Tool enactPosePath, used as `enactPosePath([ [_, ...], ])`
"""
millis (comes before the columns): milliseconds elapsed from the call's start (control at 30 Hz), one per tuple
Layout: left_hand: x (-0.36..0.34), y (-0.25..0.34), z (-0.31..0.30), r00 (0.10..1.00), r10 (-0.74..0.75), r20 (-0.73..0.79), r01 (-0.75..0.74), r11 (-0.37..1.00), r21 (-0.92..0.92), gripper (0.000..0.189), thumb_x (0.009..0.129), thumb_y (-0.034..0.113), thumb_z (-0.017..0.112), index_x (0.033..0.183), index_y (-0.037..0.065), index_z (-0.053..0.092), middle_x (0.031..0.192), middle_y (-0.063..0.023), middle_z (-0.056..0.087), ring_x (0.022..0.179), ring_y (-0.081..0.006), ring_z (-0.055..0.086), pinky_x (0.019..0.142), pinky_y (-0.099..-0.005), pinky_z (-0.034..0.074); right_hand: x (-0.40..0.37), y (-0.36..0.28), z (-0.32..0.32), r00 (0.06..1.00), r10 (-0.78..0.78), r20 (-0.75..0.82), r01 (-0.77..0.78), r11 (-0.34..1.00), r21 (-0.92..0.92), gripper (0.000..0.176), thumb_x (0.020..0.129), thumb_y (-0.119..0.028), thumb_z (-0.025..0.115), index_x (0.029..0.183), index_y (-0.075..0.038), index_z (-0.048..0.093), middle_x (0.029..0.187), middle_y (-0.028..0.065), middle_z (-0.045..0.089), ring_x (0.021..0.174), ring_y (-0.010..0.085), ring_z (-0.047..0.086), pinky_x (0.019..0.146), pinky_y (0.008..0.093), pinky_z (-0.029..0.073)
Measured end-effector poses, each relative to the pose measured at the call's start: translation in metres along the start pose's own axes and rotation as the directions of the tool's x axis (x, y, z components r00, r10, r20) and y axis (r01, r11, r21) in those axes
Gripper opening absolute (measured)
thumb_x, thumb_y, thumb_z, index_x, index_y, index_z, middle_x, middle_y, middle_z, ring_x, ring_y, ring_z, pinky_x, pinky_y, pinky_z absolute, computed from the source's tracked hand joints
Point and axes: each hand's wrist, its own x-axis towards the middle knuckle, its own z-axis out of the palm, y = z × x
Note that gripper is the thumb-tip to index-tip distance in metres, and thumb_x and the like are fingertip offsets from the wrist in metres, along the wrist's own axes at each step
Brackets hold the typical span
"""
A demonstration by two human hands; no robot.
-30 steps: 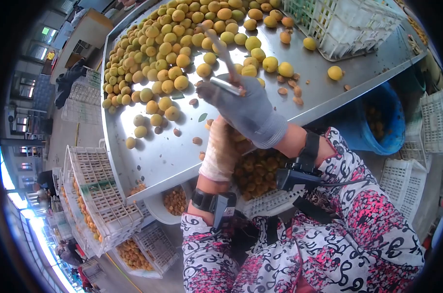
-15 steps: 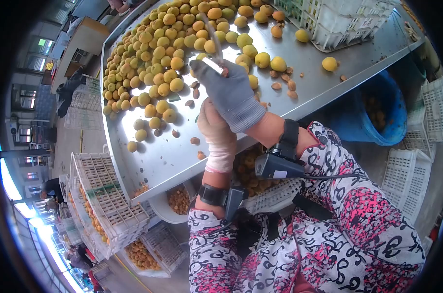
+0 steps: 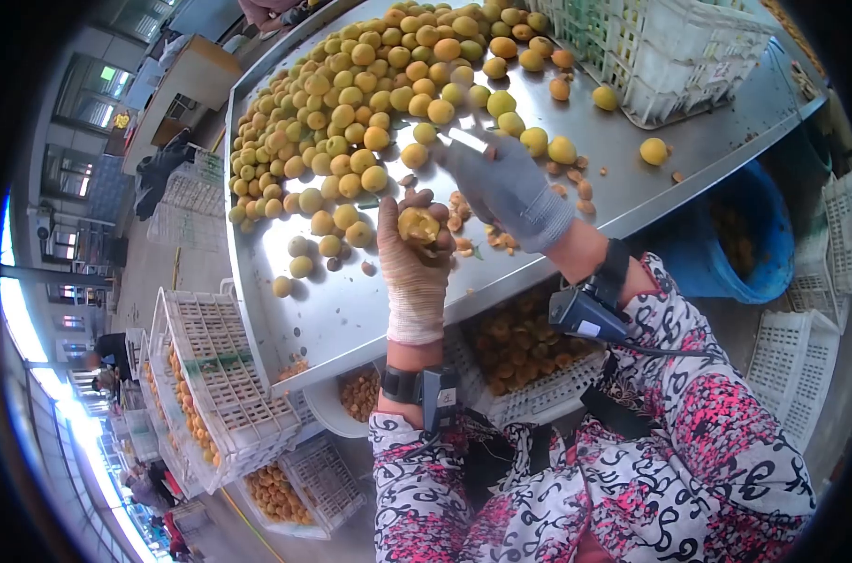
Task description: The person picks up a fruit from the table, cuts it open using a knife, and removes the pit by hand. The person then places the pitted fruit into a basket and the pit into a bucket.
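Note:
My left hand (image 3: 413,267), in a cream glove with bare fingertips, is palm up, fingers curled round a cut-open apricot (image 3: 417,225) with its wet flesh showing. My right hand (image 3: 510,188), in a grey glove, is just to the right and closed on a knife (image 3: 469,141). The knife's white handle shows; its blade is blurred. Both hands are above the metal table (image 3: 281,336). A heap of whole yellow-green apricots (image 3: 327,122) lies beyond them. Brown pits (image 3: 584,190) and apricot scraps (image 3: 499,239) are scattered near my right hand.
A white crate (image 3: 665,61) stands at the table's far right. Below the near edge are a crate of apricot pieces (image 3: 524,347) and a white bucket of pits (image 3: 358,396). A blue bucket (image 3: 717,235) is at right, stacked crates (image 3: 215,375) at left. Another person's arm (image 3: 268,9) shows at top.
My hands have moved apart. The left has turned palm up, showing the opened apricot, and the right has moved right with the knife. The whole view has shifted slightly.

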Motion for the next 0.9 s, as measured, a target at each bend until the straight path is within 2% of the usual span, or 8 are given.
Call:
enactPosePath([
  [100,-0.006,0.001,0.0,0.999,0.032,-0.02,-0.031,0.999,0.029,0.041,0.089,0.042,0.053,0.098,0.002,0.057,0.093,-0.0043,0.056,0.077,-0.0161,0.056,0.058,-0.0281,0.05,-0.002,0.016,-0.011,0.963,-0.076,0.258,0.252,0.594,-0.764,0.03,0.083,-0.034,0.064,0.098,-0.007,0.059,0.066,0.0044,0.056,0.063,0.015,0.058,0.06,0.0279,0.047],
  [267,-0.011,-0.003,-0.001,0.98,0.086,0.181,-0.11,0.986,0.128,0.047,0.09,0.039,0.052,0.113,-0.002,0.055,0.112,-0.0128,0.055,0.102,-0.0212,0.054,0.09,-0.0358,0.046,-0.014,0.037,-0.007,0.928,-0.059,0.369,0.366,0.339,-0.866,0.03,0.078,-0.031,0.061,0.101,-0.015,0.054,0.078,0.0112,0.062,0.075,0.0333,0.063,0.063,0.0419,0.049],
  [333,-0.014,-0.016,-0.004,0.871,0.385,0.304,-0.49,0.647,0.584,0.042,0.088,0.032,0.056,0.114,0.0,0.055,0.116,-0.0146,0.054,0.105,-0.0223,0.053,0.093,-0.0359,0.045,-0.022,0.037,-0.004,0.923,-0.051,0.38,0.366,0.415,-0.833,0.022,0.077,-0.027,0.061,0.092,-0.013,0.053,0.072,0.0105,0.06,0.073,0.0331,0.062,0.061,0.0426,0.048],
  [467,-0.024,-0.008,-0.004,0.877,0.359,0.319,-0.48,0.692,0.539,0.042,0.081,-0.002,0.051,0.123,0.005,0.048,0.108,-0.008,0.052,0.098,-0.0178,0.053,0.086,-0.0297,0.048,-0.024,0.028,-0.011,0.867,0.009,0.498,0.427,0.502,-0.752,0.022,0.078,-0.026,0.06,0.095,-0.013,0.056,0.079,0.0122,0.062,0.075,0.0326,0.063,0.066,0.0401,0.049],
  [533,-0.022,-0.006,-0.011,0.831,0.418,0.367,-0.55,0.519,0.654,0.04,0.085,0.001,0.051,0.124,0.003,0.046,0.107,-0.0067,0.052,0.099,-0.0165,0.052,0.084,-0.0289,0.048,-0.019,0.036,-0.016,0.9,0.004,0.437,0.373,0.512,-0.774,0.027,0.078,-0.027,0.06,0.101,-0.014,0.055,0.08,0.0125,0.063,0.075,0.0324,0.063,0.067,0.0398,0.049],
  [700,-0.024,-0.012,0.01,0.895,0.347,0.279,-0.443,0.63,0.638,0.03,0.092,0.004,0.043,0.121,0.001,0.048,0.112,-0.007,0.051,0.104,-0.0171,0.052,0.082,-0.0262,0.047,-0.013,0.029,-0.023,0.913,0.105,0.393,0.282,0.534,-0.797,0.043,0.078,-0.028,0.061,0.118,-0.016,0.05,0.082,0.0131,0.064,0.076,0.032,0.064,0.069,0.0394,0.05],
  [833,-0.016,-0.009,-0.002,0.908,0.364,0.21,-0.419,0.761,0.495,0.028,0.093,0.004,0.039,0.119,-0.001,0.05,0.115,-0.0079,0.049,0.102,-0.0178,0.052,0.081,-0.0282,0.048,-0.006,0.043,-0.028,0.85,-0.064,0.523,0.45,0.603,-0.659,0.022,0.082,-0.03,0.059,0.092,-0.01,0.06,0.077,0.0124,0.063,0.07,0.029,0.062,0.066,0.0355,0.048],
  [900,-0.018,-0.001,-0.007,0.799,0.468,0.378,-0.571,0.39,0.723,0.028,0.093,0.014,0.044,0.117,0.0,0.051,0.108,-0.009,0.053,0.092,-0.0173,0.055,0.078,-0.0285,0.048,-0.008,0.009,-0.037,0.892,-0.012,0.453,0.369,0.599,-0.711,0.023,0.082,-0.031,0.059,0.092,-0.011,0.06,0.075,0.012,0.063,0.069,0.0278,0.062,0.065,0.0351,0.048],
])
